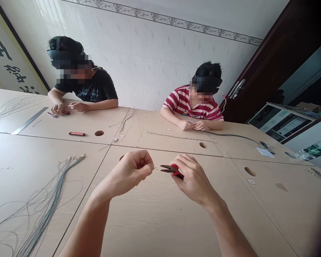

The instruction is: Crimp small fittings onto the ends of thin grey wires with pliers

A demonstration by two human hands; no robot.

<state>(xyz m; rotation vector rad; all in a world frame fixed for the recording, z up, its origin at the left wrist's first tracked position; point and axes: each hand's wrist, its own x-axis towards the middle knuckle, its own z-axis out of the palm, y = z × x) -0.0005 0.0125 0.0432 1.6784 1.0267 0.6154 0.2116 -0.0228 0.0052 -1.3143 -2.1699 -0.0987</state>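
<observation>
My left hand (133, 171) is closed in a pinch at the middle of the view, with the end of a thin cord (155, 168) poking out past the fingertips. To its right, my right hand (191, 176) is wrapped round the red handles of small pliers (169, 169). The dark jaws point left at the cord end and stand slightly apart, with a small gap between them and the cord. Most of what the left fingers hold is hidden.
A bundle of grey-green cords (56, 194) lies on the table (149, 228) at left. Across it sit two people, their hands at small work. Also there: a metal ruler (29, 120), a red-and-black knife (77, 134), loose cords (127, 121) and a plastic bottle (314, 150).
</observation>
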